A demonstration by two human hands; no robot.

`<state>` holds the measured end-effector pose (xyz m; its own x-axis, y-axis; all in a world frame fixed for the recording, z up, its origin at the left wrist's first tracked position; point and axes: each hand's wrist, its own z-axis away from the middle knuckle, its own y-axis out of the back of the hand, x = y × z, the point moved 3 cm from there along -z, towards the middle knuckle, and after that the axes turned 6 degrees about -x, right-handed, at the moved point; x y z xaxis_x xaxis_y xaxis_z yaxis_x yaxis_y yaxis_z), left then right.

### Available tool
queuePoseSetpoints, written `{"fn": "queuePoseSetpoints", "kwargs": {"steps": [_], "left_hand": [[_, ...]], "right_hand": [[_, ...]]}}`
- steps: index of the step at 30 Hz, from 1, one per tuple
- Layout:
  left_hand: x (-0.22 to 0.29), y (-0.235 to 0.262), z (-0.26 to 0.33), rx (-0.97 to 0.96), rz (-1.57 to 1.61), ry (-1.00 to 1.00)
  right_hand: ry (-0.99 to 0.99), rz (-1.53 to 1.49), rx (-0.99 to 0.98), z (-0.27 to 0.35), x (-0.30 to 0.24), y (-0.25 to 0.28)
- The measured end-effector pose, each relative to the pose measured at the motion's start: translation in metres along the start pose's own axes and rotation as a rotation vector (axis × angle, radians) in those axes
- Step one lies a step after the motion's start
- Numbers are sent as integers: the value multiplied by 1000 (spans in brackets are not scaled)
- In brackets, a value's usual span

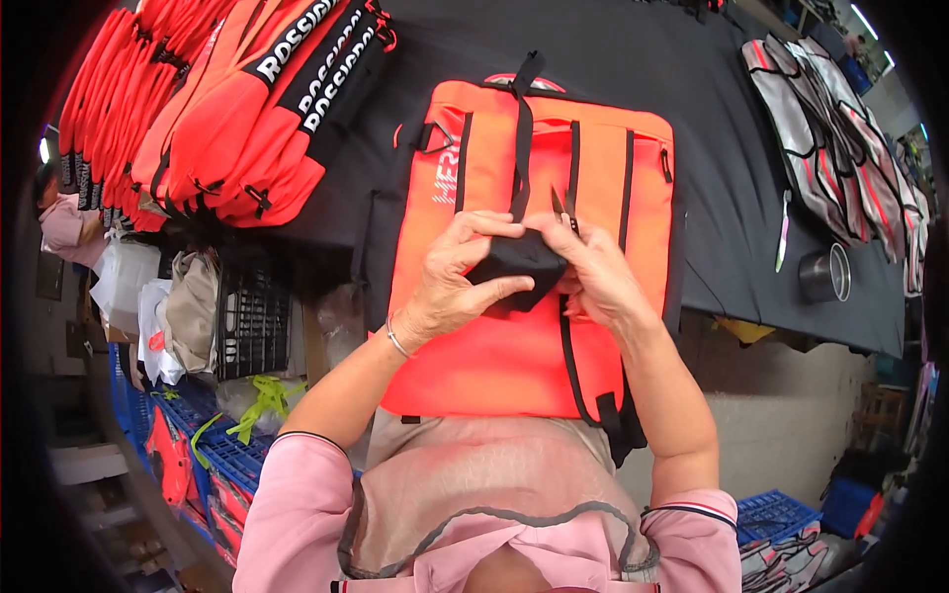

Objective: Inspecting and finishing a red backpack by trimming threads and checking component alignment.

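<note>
Both hands meet over the orange bag on the black table — the left hand curls shut around a black pad, the right hand pinches it too, gripping small snips — blades up.

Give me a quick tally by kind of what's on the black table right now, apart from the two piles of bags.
Orange backpack under both hands: 1
Black strap piece pinched by left hand and right hand: 1
Small snips in right hand: 1
Metal cup: 1
Slim pale tool beside the cup: 1
Total: 5
</note>
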<state>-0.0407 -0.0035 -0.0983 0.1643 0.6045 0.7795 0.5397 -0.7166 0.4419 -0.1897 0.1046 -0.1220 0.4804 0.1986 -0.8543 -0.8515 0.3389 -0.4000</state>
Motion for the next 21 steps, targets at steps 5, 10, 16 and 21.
{"fn": "queuePoseSetpoints", "kwargs": {"steps": [5,10,16,21], "left_hand": [[-5,-8,28,150,-9,146],[2,-16,29,171,-25,105],[2,-21,29,129,6,47],[4,-20,28,124,-41,20]], "right_hand": [[327,327,298,58,-6,-2],[470,664,413,86,11,-17],[598,814,411,80,1,-22],[622,899,423,79,-4,-27]]}}
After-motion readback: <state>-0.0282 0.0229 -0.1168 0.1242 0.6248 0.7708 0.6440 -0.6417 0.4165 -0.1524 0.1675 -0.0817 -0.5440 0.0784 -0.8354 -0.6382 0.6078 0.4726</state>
